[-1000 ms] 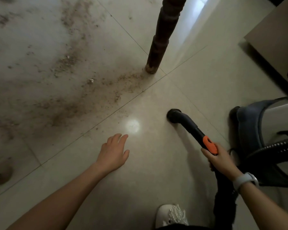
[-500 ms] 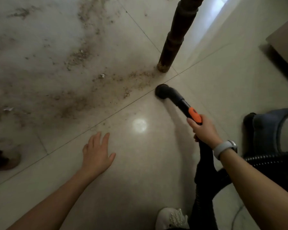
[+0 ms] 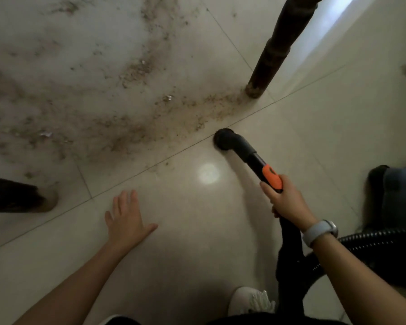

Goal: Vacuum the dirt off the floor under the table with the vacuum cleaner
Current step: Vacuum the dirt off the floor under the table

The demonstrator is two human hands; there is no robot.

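Head view: the vacuum nozzle (image 3: 223, 141) sits on the floor (image 3: 338, 127) at the dirt (image 3: 136, 127)'s near edge, near the table leg (image 3: 277, 50). Right hand (image 3: 286, 200) grips the wand; left hand (image 3: 127, 219) spreads open, fingers straight.

The right hand (image 3: 285, 200) grips the vacuum wand (image 3: 256, 160) just behind its orange collar (image 3: 272, 176). The round black nozzle (image 3: 224, 139) sits on the tiled floor (image 3: 314, 137) at the edge of a brown dirt trail (image 3: 131, 127), near a dark table leg (image 3: 274, 52). The left hand (image 3: 127, 221) is spread flat above the tile, fingers straight. A ribbed hose (image 3: 373, 242) runs off to the right.
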